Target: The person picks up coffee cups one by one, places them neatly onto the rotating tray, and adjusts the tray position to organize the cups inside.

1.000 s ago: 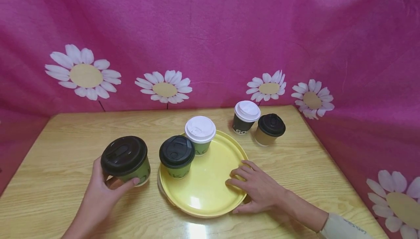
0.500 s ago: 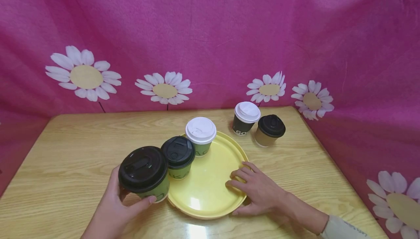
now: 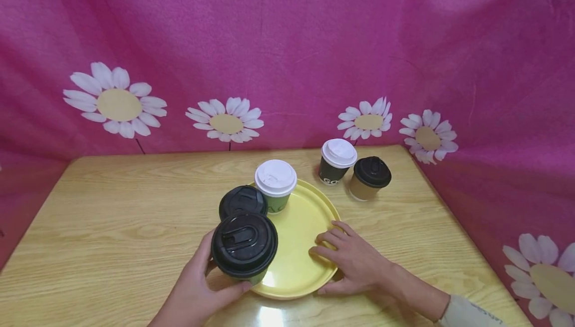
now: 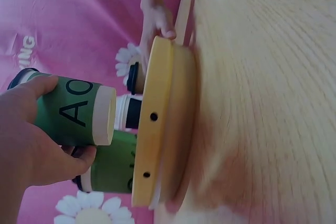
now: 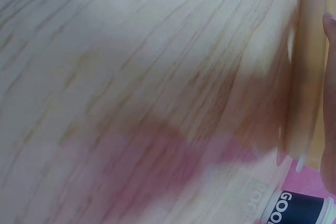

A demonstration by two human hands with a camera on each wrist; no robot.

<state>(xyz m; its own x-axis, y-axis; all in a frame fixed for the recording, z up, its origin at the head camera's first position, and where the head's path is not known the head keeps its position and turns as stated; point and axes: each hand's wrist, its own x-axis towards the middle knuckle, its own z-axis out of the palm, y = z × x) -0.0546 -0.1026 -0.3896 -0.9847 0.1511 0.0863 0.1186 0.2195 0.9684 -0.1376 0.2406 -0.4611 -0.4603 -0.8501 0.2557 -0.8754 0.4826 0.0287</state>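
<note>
The left hand (image 3: 204, 279) grips a green paper cup with a black plastic lid (image 3: 244, 244), thumb on the near side of the cup wall. This cup is roughly upright above the near left part of a round yellow tray (image 3: 296, 242); the left wrist view shows its pale base raised, apart from the tray's rim. The right hand (image 3: 359, 262) holds the tray's right edge, fingers bent over the rim and thumb at its outer side.

Just behind the held cup, partly hidden by it, a second green cup with a black lid (image 3: 242, 199) stands in the tray. Beside that, farther back, is a green cup with a white lid (image 3: 275, 182); whether these two touch is unclear.

The tray sits on a light wood-grain table (image 3: 112, 207). Beyond its far right side, a black cup with a white lid (image 3: 336, 162) stands upright beside a brown cup with a black lid (image 3: 370, 179). Pink cloth printed with white daisies (image 3: 287, 57) hangs behind.
</note>
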